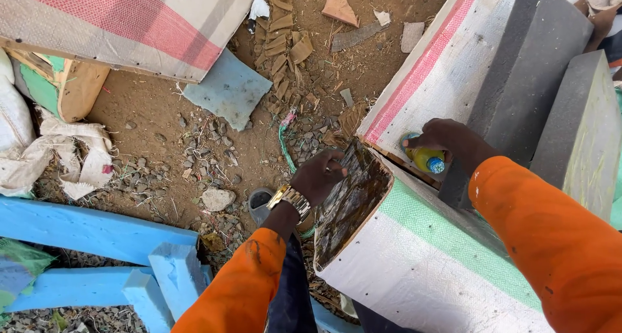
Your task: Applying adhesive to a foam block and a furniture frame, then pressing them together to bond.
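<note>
Left hand [322,175]: fingers curled, gripping the glue-smeared board end [353,200] of the sofa frame.
Right hand [442,137]: fingers wrapped around the yellow bottle [424,158] (beside that board).
Care: spread evenly, probably.

A small yellow bottle [426,159] with a blue cap lies tilted under the right hand [447,138] on the white woven covering by its red stripe, while pale woven sacks [61,155] lie crumpled on the ground at far left.

Two grey foam blocks [525,80], one yellow bottle [426,159], one wristwatch [291,199]
</note>
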